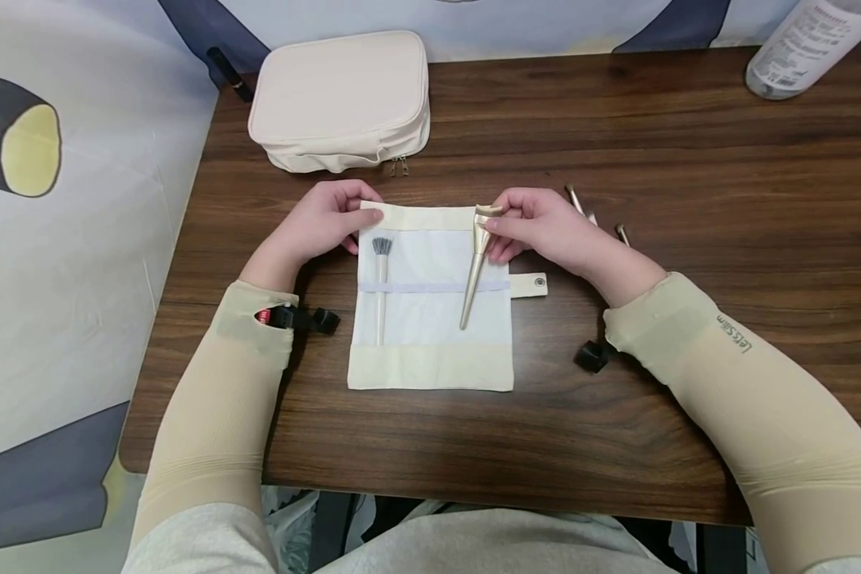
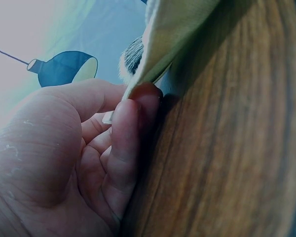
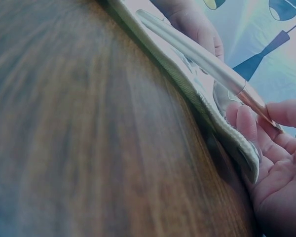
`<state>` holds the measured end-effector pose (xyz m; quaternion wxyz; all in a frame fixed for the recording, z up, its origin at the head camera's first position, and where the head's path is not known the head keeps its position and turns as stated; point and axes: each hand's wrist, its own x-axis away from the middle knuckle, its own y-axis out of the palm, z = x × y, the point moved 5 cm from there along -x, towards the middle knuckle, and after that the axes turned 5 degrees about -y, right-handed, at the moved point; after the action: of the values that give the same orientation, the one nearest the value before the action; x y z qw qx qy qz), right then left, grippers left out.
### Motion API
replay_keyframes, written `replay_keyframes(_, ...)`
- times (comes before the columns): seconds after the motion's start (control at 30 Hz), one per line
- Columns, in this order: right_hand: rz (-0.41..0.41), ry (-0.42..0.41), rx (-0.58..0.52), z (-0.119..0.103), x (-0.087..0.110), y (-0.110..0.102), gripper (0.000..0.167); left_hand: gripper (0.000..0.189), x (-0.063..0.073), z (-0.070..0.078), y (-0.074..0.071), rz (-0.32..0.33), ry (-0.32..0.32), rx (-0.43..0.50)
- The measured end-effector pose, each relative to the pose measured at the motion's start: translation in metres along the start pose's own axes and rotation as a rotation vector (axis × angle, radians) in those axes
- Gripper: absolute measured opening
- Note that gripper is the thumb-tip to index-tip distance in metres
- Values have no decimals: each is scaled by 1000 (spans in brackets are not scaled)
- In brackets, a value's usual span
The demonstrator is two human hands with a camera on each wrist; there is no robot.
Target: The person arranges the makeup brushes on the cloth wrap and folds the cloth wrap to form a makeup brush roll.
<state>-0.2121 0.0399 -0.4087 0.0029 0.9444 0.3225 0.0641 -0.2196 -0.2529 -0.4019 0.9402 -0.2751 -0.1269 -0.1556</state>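
Note:
A cream cloth brush roll point(image 1: 430, 368) lies unfolded on the table, its snap strap point(image 1: 529, 285) sticking out to the right. In its left part, under a thin band, sits a makeup brush point(image 1: 381, 271) with grey bristles. My left hand point(image 1: 323, 219) pinches the roll's upper left corner; in the left wrist view the grey bristles point(image 2: 133, 58) show beside the cloth. Between thumb and fingers of my right hand point(image 1: 541, 227) is a gold makeup brush point(image 1: 473, 275), head up, slanting over the roll's right part. The right wrist view shows its handle point(image 3: 197, 55) above the cloth.
A cream zip case point(image 1: 340, 92) stands at the back left, with a black tube point(image 1: 228, 72) beside it. Beyond my right forearm, brush handles point(image 1: 574, 199) show partly hidden. A clear labelled bottle point(image 1: 807, 48) stands at the far right corner.

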Motion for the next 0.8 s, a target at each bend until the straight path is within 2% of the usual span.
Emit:
replay_keyframes(0.47,-2,19,-29,-2,1,-1,10,13,-1,-2,-1,-12,3,0)
replay_keyframes(0.63,3,0,-44,-6,-2,-1,10,11,0,1,-3,9,17,-4)
replay_keyframes(0.8,0,4,-63,-6,-3,1,11,13,1,2,-2,-5,12,-15)
